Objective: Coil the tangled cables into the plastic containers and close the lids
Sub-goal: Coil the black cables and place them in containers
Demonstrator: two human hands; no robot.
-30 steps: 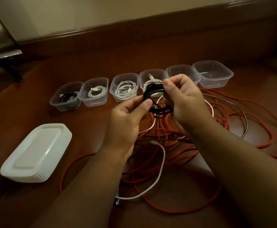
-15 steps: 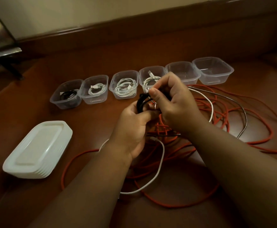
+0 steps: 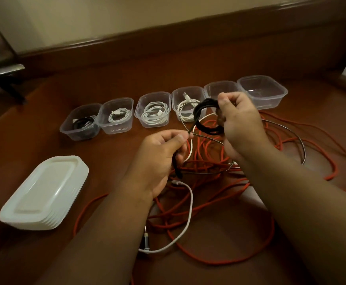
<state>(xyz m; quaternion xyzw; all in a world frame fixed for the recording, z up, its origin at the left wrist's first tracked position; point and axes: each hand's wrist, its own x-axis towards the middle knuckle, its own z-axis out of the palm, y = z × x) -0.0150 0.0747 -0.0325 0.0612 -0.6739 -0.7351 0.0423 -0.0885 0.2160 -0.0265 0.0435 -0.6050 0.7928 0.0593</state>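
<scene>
hands have pulled apart since half a second ago: then they were bunched together over the tangle, now the right hand (image 3: 238,124) is lifted toward the far side of the floor (image 3: 44,145), just in front of the container row, and the left hand (image 3: 159,159) has dropped back nearer. that stretches the free tail of the black cable (image 3: 204,118) straight between them, so judged from this another loop is about to be wound; the coil is nearly done but not yet boxed.

largest first: orange cable (image 3: 219,262) sprawls over the near and right floor, lid stack (image 3: 42,192) at the left edge, six containers in a row along the far side. four hold coils; the fifth container (image 3: 217,87) and the sixth container (image 3: 262,91) look empty, no lids on.

right hand palm away, fingers curled and pinching the black coil upright. left hand thumb and forefinger pinching the tail, the end hanging below the palm. white cable (image 3: 188,212) lies loose under the left wrist.
</scene>
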